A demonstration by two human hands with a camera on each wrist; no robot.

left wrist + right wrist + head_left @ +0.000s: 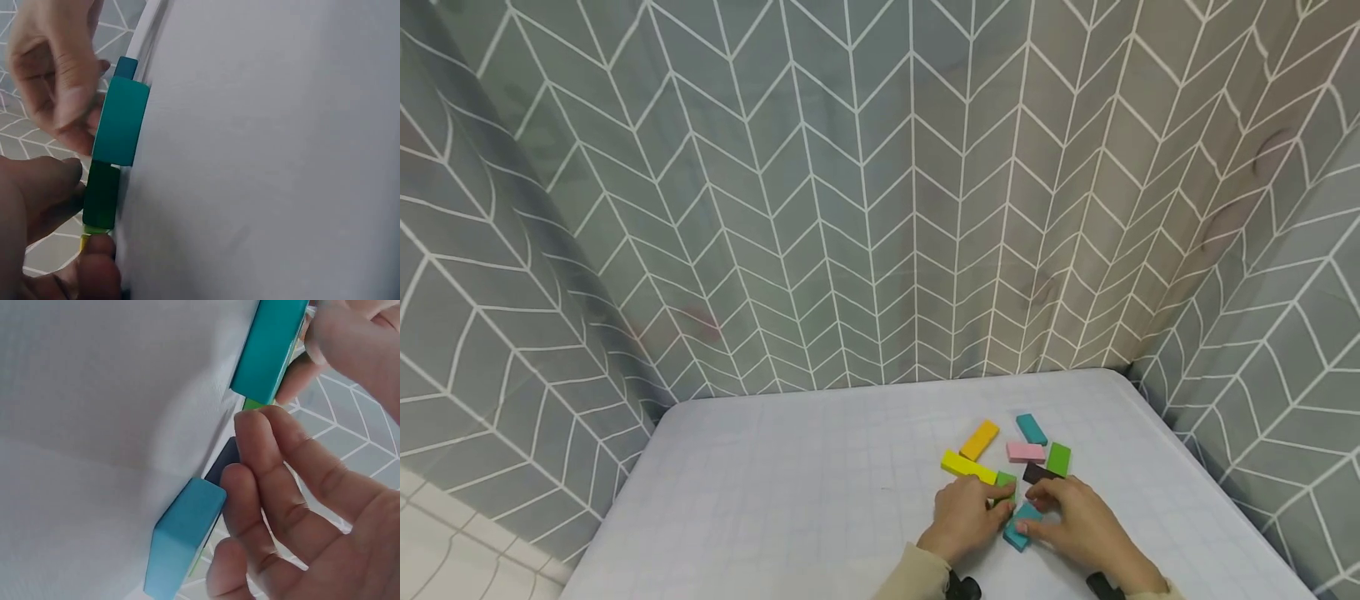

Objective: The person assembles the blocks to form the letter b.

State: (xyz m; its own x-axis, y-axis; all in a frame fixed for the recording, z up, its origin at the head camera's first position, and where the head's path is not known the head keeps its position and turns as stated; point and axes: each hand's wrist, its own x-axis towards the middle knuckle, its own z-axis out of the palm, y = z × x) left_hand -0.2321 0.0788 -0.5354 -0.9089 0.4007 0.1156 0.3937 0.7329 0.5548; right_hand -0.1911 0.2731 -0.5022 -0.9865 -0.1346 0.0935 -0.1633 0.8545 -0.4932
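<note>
A grey curtain (pixel 880 208) with white chevron lines hangs behind and on both sides of a table (pixel 760 500) with a white top. All the blocks lie in the table's right half, well apart from its far edge.

The right hand (pixel 1082 525) is half curled, its thumb at a teal block (pixel 122 122) between the two hands; whether it grips firmly I cannot tell. The left hand (pixel 962 515) has thumb and index finger bent together, pinching a green block (pixel 102 195) at the teal block's far end.

A yellow block (pixel 967 467) runs from the green one toward the table's left edge, with an orange block (pixel 980 439) just beyond. Toward the far right corner lie a pink block (pixel 1026 452), a blue block (pixel 1032 428), a second green block (pixel 1058 459) and a partly covered dark block (pixel 1037 473).
</note>
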